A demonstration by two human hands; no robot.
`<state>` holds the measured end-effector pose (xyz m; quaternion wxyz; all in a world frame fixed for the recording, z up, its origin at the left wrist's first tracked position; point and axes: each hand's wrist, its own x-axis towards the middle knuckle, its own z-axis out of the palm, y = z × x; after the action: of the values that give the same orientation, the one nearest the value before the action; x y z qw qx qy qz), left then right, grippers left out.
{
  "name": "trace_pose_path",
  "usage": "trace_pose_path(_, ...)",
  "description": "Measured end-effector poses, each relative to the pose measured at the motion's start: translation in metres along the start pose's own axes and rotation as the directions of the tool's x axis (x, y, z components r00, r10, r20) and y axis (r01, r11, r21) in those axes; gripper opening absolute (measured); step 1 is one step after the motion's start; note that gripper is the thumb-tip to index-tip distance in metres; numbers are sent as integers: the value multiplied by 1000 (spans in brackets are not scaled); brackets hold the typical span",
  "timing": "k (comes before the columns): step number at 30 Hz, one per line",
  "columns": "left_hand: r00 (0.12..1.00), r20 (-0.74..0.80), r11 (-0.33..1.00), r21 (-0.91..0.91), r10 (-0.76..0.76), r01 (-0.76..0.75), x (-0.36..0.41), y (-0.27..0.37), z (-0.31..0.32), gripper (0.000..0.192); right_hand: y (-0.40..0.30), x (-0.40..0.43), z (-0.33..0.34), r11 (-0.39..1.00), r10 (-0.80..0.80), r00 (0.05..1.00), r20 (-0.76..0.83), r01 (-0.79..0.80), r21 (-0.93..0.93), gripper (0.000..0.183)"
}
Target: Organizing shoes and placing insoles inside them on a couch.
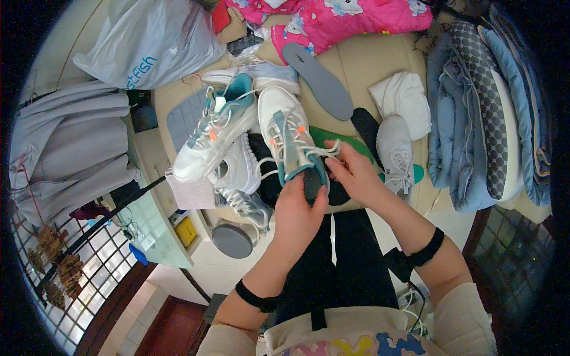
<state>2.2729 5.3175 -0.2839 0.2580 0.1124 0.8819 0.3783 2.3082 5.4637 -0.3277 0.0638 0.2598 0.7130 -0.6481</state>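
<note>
Between my hands is a white sneaker with teal trim and orange lace loops (285, 120), toe pointing away from me. My left hand (299, 213) grips the heel opening, with its fingers partly inside the collar. White lace ends are pinched in the fingers of my right hand (352, 171), just right of the shoe's opening. A similar white and teal sneaker (200, 144) lies tilted to the left. A grey insole (318, 80) lies beyond to the right, and a green insole (340, 138) is partly behind my right hand.
Other shoes lie around, including a light grey knit sneaker (394, 147) beside a white cloth (403, 100). Folded blue bedding (454, 129) is at right. A white plastic bag (151, 44) and a pink patterned fabric (352, 22) lie at the far side. A round grey stool (231, 241) stands below.
</note>
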Motion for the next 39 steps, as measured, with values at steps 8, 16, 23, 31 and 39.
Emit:
trace_pose_path(8, 994, 102, 988, 151, -29, 13, 22, -28, 36, 27, -41, -18, -10, 864, 73, 993, 89, -18, -503, 20)
trace_pose_path(16, 949, 231, 942, 208, 213, -262, 23, -52, 52, 13, -73, -28, -25, 970, -111, 957, 268, 163, -180, 27)
trace_pose_path(23, 924, 381, 920, 366, -9, -142, 22, -33, 53, 23, -75, -51, -31, 922, -264, 905, 333, 338, -187, 27)
trace_pose_path(31, 955, 258, 814, 519, 144, -263, 25, -51, 53, 19, -131, -73, -32, 896, -435, 800, 414, 429, 112, 25)
trace_pose_path(39, 929, 92, 778, 520, 359, -352, 23, -41, 52, 6, -130, -80, -66, 894, -433, 844, 317, 356, 272, 24)
